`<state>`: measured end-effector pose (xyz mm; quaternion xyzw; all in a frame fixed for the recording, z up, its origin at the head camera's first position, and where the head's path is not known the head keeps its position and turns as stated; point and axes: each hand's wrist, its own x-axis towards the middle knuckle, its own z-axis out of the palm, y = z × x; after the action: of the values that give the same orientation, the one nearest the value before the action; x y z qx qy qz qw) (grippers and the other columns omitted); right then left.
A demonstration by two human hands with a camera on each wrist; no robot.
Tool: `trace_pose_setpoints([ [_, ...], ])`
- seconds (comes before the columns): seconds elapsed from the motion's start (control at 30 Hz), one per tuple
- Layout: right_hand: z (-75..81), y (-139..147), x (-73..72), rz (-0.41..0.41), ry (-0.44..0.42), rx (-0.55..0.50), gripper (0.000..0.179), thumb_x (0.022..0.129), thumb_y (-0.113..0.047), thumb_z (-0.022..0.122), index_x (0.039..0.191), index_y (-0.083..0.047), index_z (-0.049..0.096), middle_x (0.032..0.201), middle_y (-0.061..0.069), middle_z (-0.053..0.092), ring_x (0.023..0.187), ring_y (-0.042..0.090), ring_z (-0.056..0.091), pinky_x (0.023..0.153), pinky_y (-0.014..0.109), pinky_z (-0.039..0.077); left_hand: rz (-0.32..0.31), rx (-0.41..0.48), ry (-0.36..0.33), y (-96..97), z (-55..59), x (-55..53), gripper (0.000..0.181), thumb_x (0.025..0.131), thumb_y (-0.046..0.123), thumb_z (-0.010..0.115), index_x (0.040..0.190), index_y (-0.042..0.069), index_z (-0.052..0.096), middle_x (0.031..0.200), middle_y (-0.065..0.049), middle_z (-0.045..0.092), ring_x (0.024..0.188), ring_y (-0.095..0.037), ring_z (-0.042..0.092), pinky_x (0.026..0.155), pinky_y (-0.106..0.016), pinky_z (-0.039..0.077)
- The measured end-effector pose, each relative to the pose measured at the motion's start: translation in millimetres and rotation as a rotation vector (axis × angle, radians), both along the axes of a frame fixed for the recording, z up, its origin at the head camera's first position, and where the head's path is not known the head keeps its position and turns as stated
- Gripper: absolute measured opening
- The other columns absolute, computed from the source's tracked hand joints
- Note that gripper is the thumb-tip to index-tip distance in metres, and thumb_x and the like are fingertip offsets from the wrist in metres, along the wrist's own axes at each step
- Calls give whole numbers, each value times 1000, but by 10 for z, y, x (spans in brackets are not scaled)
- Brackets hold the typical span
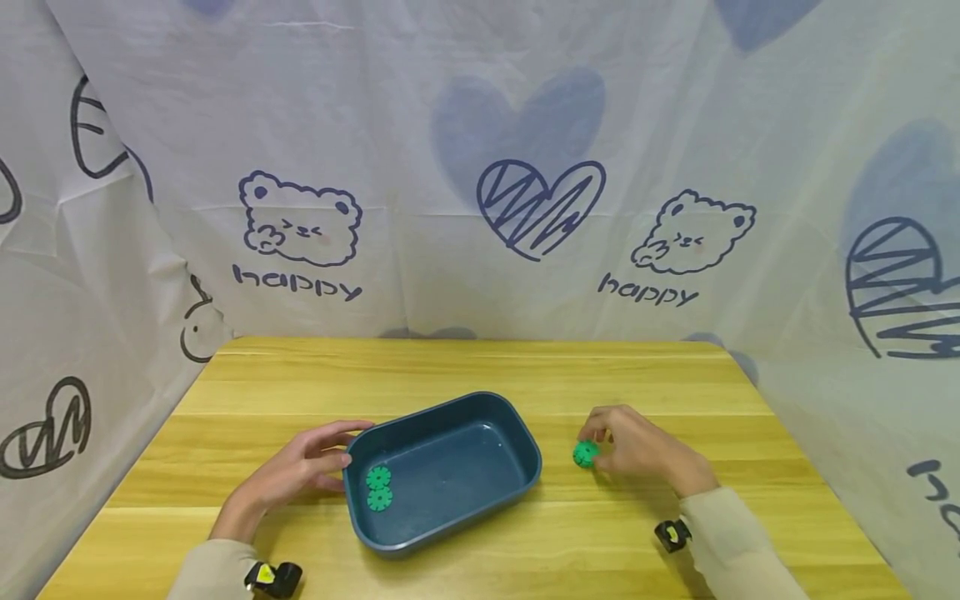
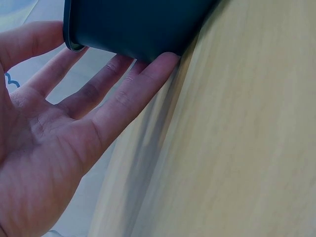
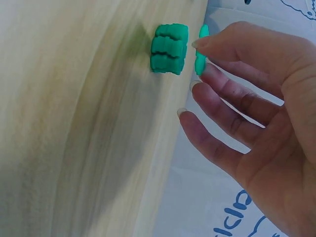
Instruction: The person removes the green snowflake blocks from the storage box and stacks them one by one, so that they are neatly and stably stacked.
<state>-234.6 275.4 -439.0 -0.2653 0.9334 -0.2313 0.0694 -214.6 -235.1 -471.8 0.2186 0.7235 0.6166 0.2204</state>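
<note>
My left hand (image 1: 300, 462) rests against the left end of a dark blue rectangular bin (image 1: 442, 533). In the left wrist view its fairly straight fingers (image 2: 133, 91) touch the outer wall, with the thumb tip right at the rim. Two green notched discs (image 1: 378, 477) lie side by side inside the bin, at its left end. Right of the bin, my right hand (image 1: 633, 446) pinches one green notched disc (image 3: 200, 61) between thumb and index finger. Just below that disc, a short stack of similar green discs (image 3: 169, 48) sits on the table.
The bin stands at an angle on a light wood-grain table (image 1: 600, 550). White cloth (image 1: 420, 250) printed with hearts and bears hangs behind the table and along both sides. A black wrist camera (image 1: 276, 578) sits by the left sleeve, another (image 1: 672, 535) by the right.
</note>
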Motion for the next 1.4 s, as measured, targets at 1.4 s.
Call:
trace_pose_setpoints([
  [1.4,-29,-1,-7,35,2,5,21,83,-5,83,100,-16,79,100,-5,72,94,18,64,81,37,60,-7,15,-5,5,14,8,53,108,15,50,157,1,36,151,-37,41,120,-22,67,91,-45,64],
])
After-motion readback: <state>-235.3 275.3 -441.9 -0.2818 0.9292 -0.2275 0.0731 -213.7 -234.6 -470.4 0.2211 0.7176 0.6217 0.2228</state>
